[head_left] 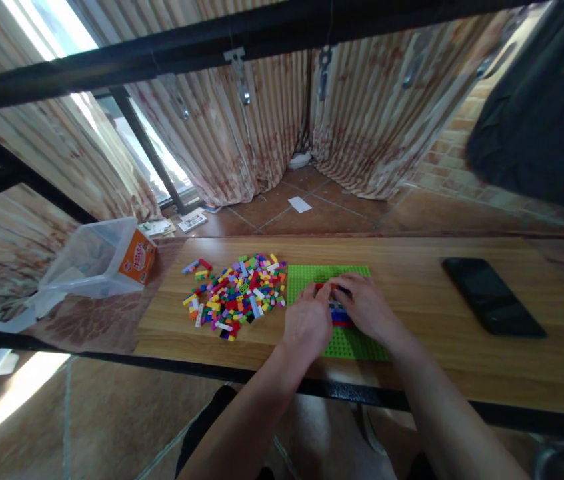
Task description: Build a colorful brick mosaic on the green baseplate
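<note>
A green studded baseplate (pixel 347 343) lies on the wooden tabletop. On its middle sits a small build of toy bricks (pixel 341 317), with blue, red and grey rows showing. My left hand (pixel 309 321) is curled against the build's left side. From the right, my right hand (pixel 362 303) bends its fingers over the far part of the build. The fingertips of both hands meet near a red brick (pixel 319 287). My fingers cover much of the build, so its full shape is hidden.
Left of the baseplate spreads a pile of loose colourful bricks (pixel 242 290). A black phone (pixel 492 297) lies on the tabletop (pixel 427 293) at the right. Beyond the table's left end stands a clear plastic bin (pixel 97 257) with an orange label. A black bar (pixel 182 47) crosses above.
</note>
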